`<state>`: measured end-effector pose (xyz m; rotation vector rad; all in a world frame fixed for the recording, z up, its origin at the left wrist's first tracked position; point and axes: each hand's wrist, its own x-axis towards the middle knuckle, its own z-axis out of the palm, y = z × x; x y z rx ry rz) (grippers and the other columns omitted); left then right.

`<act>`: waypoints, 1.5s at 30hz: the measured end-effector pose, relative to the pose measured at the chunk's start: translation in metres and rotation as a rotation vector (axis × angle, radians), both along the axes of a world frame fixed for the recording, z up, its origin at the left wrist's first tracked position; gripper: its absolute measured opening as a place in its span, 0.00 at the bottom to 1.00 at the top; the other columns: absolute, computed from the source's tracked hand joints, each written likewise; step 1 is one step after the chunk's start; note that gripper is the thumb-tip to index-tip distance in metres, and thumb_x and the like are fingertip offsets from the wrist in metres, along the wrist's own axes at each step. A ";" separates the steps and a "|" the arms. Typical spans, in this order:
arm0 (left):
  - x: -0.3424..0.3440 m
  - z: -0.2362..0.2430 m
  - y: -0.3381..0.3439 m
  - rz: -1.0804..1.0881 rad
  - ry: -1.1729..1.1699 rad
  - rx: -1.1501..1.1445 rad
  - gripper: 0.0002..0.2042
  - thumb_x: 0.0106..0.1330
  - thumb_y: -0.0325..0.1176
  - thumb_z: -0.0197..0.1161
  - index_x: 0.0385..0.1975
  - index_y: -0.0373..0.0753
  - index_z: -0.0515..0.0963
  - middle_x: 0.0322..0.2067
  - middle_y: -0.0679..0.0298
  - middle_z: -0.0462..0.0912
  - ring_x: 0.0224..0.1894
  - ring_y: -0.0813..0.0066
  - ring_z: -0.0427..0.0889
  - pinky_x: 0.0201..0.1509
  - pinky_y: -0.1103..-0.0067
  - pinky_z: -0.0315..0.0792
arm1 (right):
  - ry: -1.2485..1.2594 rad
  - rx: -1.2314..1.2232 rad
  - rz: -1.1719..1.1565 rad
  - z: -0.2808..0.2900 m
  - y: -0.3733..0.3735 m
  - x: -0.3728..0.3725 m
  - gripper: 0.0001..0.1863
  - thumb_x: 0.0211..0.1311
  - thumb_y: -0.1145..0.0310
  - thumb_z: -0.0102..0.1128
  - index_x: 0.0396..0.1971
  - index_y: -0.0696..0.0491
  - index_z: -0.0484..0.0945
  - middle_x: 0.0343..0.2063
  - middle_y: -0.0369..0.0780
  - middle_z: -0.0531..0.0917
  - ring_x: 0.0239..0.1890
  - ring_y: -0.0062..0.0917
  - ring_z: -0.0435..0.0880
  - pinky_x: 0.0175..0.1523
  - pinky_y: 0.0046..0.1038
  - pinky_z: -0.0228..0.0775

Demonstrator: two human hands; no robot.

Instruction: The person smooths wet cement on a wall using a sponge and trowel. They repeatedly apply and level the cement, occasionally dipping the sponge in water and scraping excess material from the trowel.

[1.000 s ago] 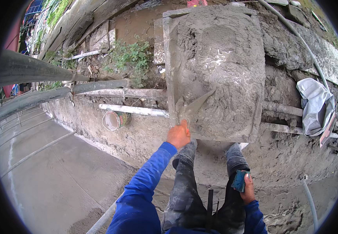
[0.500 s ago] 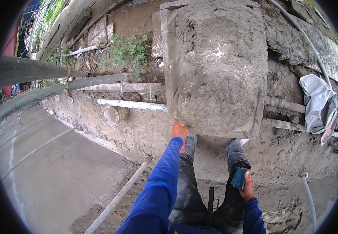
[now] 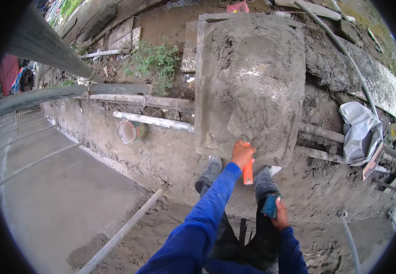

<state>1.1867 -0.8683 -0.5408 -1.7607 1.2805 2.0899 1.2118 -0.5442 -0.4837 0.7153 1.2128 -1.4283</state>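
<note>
My left hand (image 3: pixel 242 154) is closed around the orange handle (image 3: pixel 248 172) of a trowel, at the near edge of a large rectangular board (image 3: pixel 200 91) heaped with wet grey mortar (image 3: pixel 266 109). The trowel's blade lies at the mortar and is so coated in grey that its outline is hard to make out. Lower and to the right, my right hand (image 3: pixel 281 218) grips a blue-green sponge-like block (image 3: pixel 270 206) in front of my right leg. A small puddle shines on the mortar's upper part.
Metal pipes (image 3: pixel 125 230) cross at the left, beside smooth grey concrete (image 3: pixel 47 205). A small bucket (image 3: pixel 134 132) stands left of the board near a white pipe (image 3: pixel 154 120). Crumpled grey-white sheeting (image 3: pixel 360 132) lies right. A leafy plant (image 3: pixel 157 64) grows behind the bucket.
My left hand has moved right along the board's near edge with the trowel, and its orange handle now shows more. My right hand still holds the block.
</note>
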 end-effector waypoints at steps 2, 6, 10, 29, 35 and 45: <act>0.010 0.019 -0.005 -0.221 -0.049 -0.129 0.13 0.55 0.26 0.63 0.37 0.32 0.69 0.26 0.51 0.79 0.24 0.57 0.83 0.27 0.65 0.77 | 0.000 0.025 -0.018 0.005 -0.001 0.000 0.24 0.74 0.47 0.53 0.56 0.51 0.72 0.41 0.38 0.81 0.35 0.26 0.83 0.33 0.33 0.78; 0.048 0.029 -0.052 -0.775 -0.252 -0.596 0.14 0.57 0.34 0.60 0.39 0.32 0.73 0.33 0.40 0.84 0.38 0.39 0.84 0.44 0.56 0.77 | -0.011 0.063 -0.088 0.003 0.007 -0.001 0.25 0.72 0.44 0.53 0.56 0.48 0.72 0.41 0.37 0.81 0.35 0.27 0.83 0.33 0.35 0.78; 0.109 -0.040 -0.112 -0.715 -0.623 -0.769 0.16 0.59 0.36 0.60 0.42 0.33 0.76 0.33 0.41 0.84 0.39 0.39 0.84 0.45 0.54 0.77 | -0.052 0.048 -0.105 -0.012 0.011 0.012 0.25 0.72 0.43 0.53 0.56 0.47 0.71 0.42 0.37 0.80 0.35 0.27 0.82 0.33 0.35 0.77; 0.034 -0.069 0.094 0.438 -0.139 0.292 0.07 0.59 0.23 0.62 0.31 0.39 0.71 0.19 0.64 0.72 0.15 0.72 0.72 0.18 0.69 0.70 | -0.064 -0.009 -0.193 -0.007 0.039 -0.015 0.21 0.74 0.50 0.54 0.55 0.50 0.73 0.39 0.38 0.81 0.32 0.25 0.84 0.32 0.31 0.79; -0.046 -0.006 0.041 0.345 0.231 0.487 0.08 0.64 0.28 0.63 0.27 0.45 0.70 0.19 0.69 0.71 0.18 0.76 0.71 0.21 0.72 0.69 | -0.072 0.021 -0.172 -0.003 0.027 -0.013 0.20 0.75 0.51 0.53 0.54 0.50 0.74 0.37 0.37 0.81 0.30 0.24 0.84 0.31 0.31 0.79; -0.007 0.080 -0.072 -0.181 -0.157 0.095 0.11 0.61 0.28 0.67 0.33 0.43 0.68 0.20 0.66 0.72 0.15 0.75 0.72 0.17 0.73 0.69 | -0.096 0.003 -0.388 0.003 0.021 0.011 0.22 0.72 0.46 0.56 0.53 0.47 0.73 0.37 0.34 0.79 0.33 0.23 0.82 0.30 0.33 0.78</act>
